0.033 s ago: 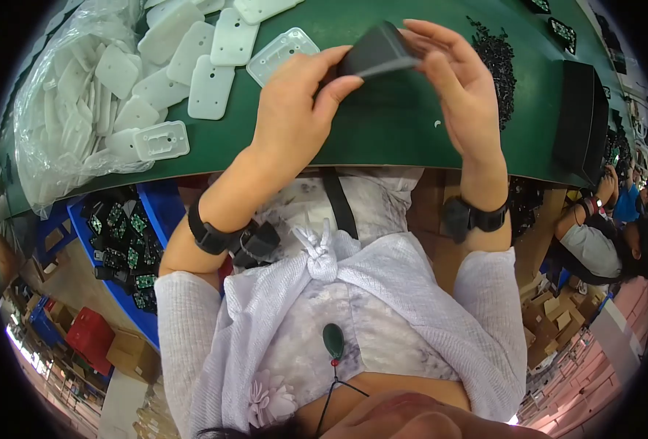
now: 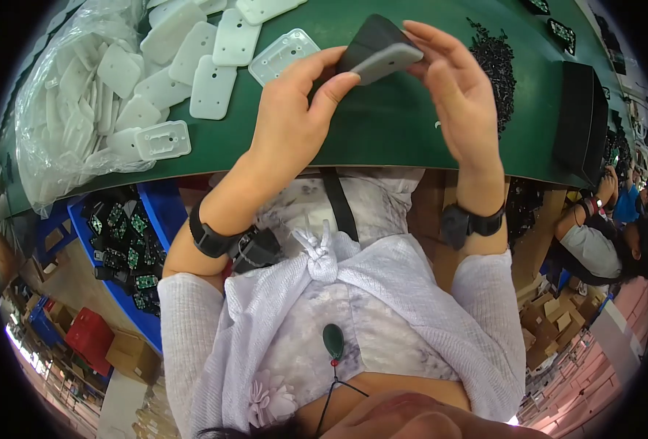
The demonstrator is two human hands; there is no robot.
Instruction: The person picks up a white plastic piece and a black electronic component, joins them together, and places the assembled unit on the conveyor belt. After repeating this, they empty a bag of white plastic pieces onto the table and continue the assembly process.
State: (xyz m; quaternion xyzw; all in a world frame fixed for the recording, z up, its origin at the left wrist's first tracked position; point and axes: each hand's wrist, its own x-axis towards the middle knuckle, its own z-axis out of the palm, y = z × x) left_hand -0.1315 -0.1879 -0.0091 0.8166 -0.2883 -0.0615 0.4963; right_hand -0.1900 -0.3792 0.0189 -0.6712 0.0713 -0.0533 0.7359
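A black plastic casing (image 2: pixel 371 36) with a smooth grey end face (image 2: pixel 388 64) is held up over the green table, tilted. A small hole shows in the grey face. My left hand (image 2: pixel 287 113) pinches its left side, thumb in front and fingers partly hidden behind. At its right end, the curled fingers of my right hand (image 2: pixel 461 95) steady the casing; some of those fingertips are hidden behind it. A translucent white plate (image 2: pixel 284 55) with moulded posts lies just beyond my left hand.
Several white plastic plates (image 2: pixel 213 88) lie at the left, beside a clear bag (image 2: pixel 50 139) full of more. Small black parts (image 2: pixel 494 69) form a pile right of my right hand. A black box (image 2: pixel 581 121) stands farther right. Below the table's left edge, a blue bin (image 2: pixel 130 293) holds circuit boards.
The casing has tipped in my hands, so its grey face with the hole now shows more. Both hands have shifted slightly.
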